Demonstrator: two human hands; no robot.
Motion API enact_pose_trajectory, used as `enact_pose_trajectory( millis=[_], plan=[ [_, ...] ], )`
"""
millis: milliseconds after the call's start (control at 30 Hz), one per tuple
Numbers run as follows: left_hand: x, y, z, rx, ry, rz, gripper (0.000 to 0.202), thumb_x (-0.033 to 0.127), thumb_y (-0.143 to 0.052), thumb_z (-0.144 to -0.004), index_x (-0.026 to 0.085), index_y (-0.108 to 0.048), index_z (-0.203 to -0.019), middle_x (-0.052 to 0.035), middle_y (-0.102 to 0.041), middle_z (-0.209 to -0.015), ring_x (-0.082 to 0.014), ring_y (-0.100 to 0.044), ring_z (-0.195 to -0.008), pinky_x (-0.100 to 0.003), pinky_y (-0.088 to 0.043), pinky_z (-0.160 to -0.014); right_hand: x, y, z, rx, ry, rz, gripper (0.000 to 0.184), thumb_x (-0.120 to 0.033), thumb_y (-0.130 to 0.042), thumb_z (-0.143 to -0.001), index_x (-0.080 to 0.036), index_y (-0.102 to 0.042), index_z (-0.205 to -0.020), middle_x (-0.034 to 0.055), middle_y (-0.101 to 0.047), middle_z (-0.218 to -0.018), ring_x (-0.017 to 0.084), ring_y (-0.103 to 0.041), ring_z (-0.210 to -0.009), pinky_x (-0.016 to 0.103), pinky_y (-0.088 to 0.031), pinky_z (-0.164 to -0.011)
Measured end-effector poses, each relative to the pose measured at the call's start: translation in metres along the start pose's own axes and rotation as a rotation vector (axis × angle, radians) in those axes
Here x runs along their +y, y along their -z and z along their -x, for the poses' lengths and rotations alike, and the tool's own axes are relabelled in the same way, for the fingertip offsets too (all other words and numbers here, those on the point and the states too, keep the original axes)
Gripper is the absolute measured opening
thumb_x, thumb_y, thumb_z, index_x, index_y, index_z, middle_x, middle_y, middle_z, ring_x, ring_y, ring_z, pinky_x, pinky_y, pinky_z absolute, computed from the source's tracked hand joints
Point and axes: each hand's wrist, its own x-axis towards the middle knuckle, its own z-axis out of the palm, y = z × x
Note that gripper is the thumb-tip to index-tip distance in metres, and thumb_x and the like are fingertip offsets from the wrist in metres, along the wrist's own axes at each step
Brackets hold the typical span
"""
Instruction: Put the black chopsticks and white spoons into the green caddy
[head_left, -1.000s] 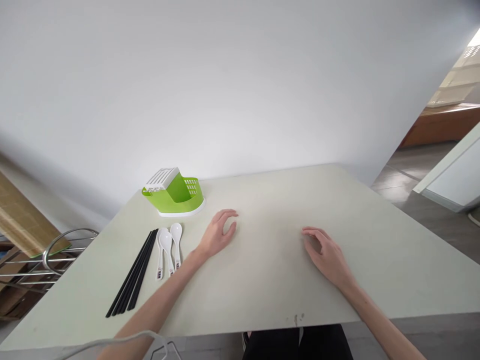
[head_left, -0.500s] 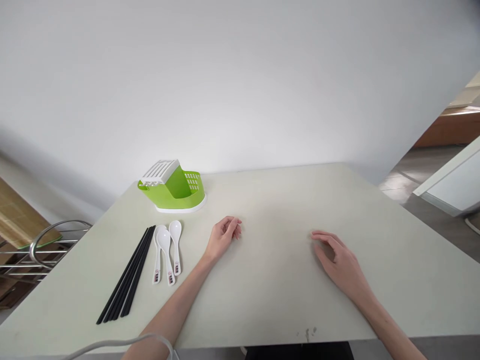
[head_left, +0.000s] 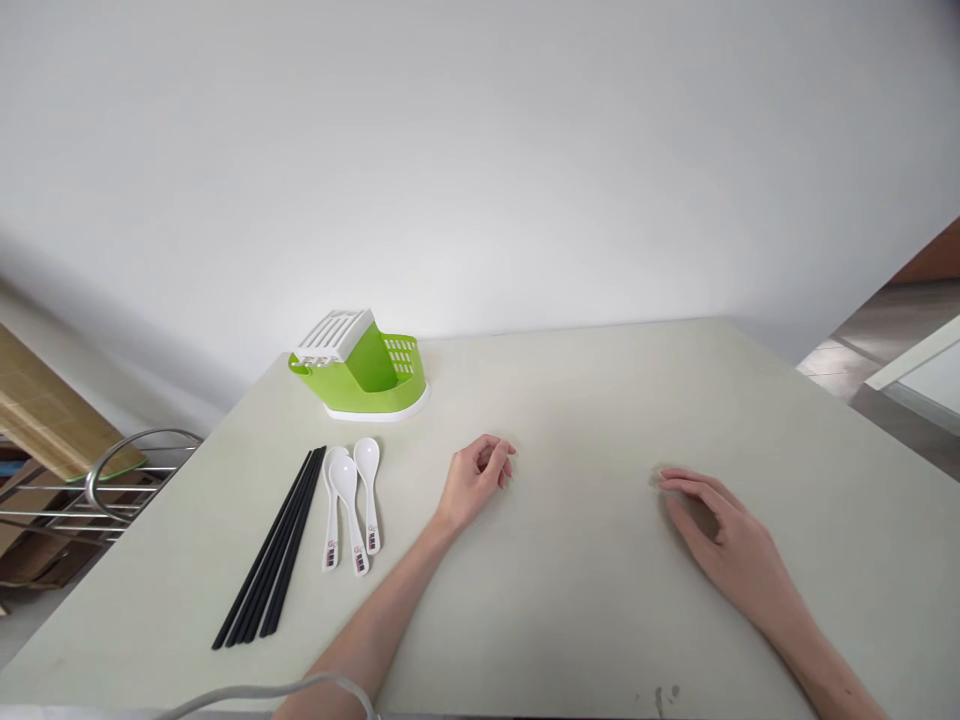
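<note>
My left hand (head_left: pixel 475 481) rests on the pale table (head_left: pixel 585 400) with its fingers loosely curled and nothing in it. My right hand (head_left: pixel 727 540) lies flat on the table to the right, fingers spread, holding nothing. Left of my left hand lie three white spoons (head_left: pixel 350 503) side by side, and beside them a bundle of black chopsticks (head_left: pixel 274 545). A green and white cutlery holder (head_left: pixel 361 365) stands at the back left of the table, near the wall.
A metal wire rack (head_left: pixel 90 495) and brown boards stand off the table's left edge. A white cable (head_left: pixel 262 693) crosses the bottom of the view near my left forearm. The floor shows at the far right.
My left hand's fingers have curled in from a raised, open arch. My right hand has settled flatter. The view has shifted slightly, so everything sits a little further right.
</note>
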Motion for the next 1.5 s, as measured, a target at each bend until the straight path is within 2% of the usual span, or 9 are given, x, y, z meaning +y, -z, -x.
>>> enact_pose_trajectory(
  millis=[133, 367, 533, 733, 1067, 1267, 1500],
  plan=[
    [0.0, 0.0, 0.001, 0.003, 0.005, -0.006, 0.04, 0.054, -0.053, -0.1, 0.018, -0.067, -0.092, 0.0001, -0.064, -0.069, -0.0114, -0.055, -0.059, -0.024, -0.043, -0.059, 0.0, 0.0, 0.0, 0.009, -0.003, 0.004, 0.028, -0.05, -0.053, -0.098, -0.031, -0.07, -0.108, 0.0036, -0.071, -0.133, 0.025, -0.07, -0.113, 0.032, -0.056, -0.069],
    [0.004, -0.005, 0.005, -0.023, 0.01, 0.025, 0.041, 0.057, -0.053, -0.1, 0.019, -0.067, -0.091, -0.0001, -0.063, -0.067, -0.0123, -0.055, -0.058, -0.025, -0.045, -0.058, 0.0, 0.0, 0.002, 0.009, -0.02, 0.002, 0.03, -0.052, -0.052, -0.097, -0.031, -0.071, -0.108, 0.006, -0.071, -0.134, 0.029, -0.071, -0.11, 0.034, -0.053, -0.06],
    [0.012, -0.011, 0.009, -0.081, 0.005, 0.045, 0.041, 0.057, -0.056, -0.098, 0.019, -0.067, -0.088, 0.0004, -0.064, -0.065, -0.0109, -0.055, -0.055, -0.023, -0.045, -0.057, 0.001, -0.001, 0.002, 0.007, -0.019, 0.018, 0.027, -0.05, -0.052, -0.098, -0.032, -0.071, -0.108, 0.0045, -0.07, -0.135, 0.028, -0.07, -0.114, 0.035, -0.056, -0.07],
    [0.016, -0.012, 0.013, -0.142, -0.046, -0.026, 0.038, 0.052, -0.056, -0.099, 0.019, -0.068, -0.085, 0.0003, -0.064, -0.064, -0.0105, -0.056, -0.053, -0.023, -0.044, -0.055, 0.002, -0.001, 0.002, 0.007, -0.013, 0.037, 0.028, -0.051, -0.052, -0.098, -0.032, -0.071, -0.107, 0.0043, -0.071, -0.134, 0.028, -0.07, -0.112, 0.037, -0.057, -0.073],
    [0.018, -0.023, -0.007, -0.225, -0.137, -0.097, 0.036, 0.047, -0.055, -0.099, 0.018, -0.071, -0.084, -0.0008, -0.066, -0.063, -0.0094, -0.053, -0.051, -0.021, -0.041, -0.052, -0.001, 0.002, 0.003, 0.012, -0.019, 0.034, 0.026, -0.05, -0.054, -0.097, -0.033, -0.072, -0.106, 0.0045, -0.071, -0.133, 0.029, -0.071, -0.113, 0.037, -0.058, -0.071],
    [0.015, -0.02, -0.003, -0.194, -0.135, -0.095, 0.036, 0.047, -0.055, -0.099, 0.018, -0.071, -0.083, -0.0005, -0.065, -0.062, -0.0094, -0.054, -0.051, -0.021, -0.042, -0.052, 0.002, 0.002, 0.003, 0.005, -0.036, 0.023, 0.029, -0.052, -0.055, -0.096, -0.032, -0.072, -0.107, 0.0068, -0.07, -0.134, 0.031, -0.07, -0.112, 0.034, -0.054, -0.059],
    [0.024, -0.013, 0.011, -0.126, -0.135, -0.102, 0.037, 0.048, -0.055, -0.099, 0.019, -0.069, -0.081, -0.0001, -0.064, -0.06, -0.0094, -0.053, -0.05, -0.022, -0.042, -0.052, 0.004, 0.002, 0.002, 0.003, 0.006, 0.014, 0.028, -0.051, -0.053, -0.098, -0.031, -0.071, -0.106, 0.0059, -0.071, -0.134, 0.03, -0.069, -0.115, 0.038, -0.057, -0.077]
  ],
)
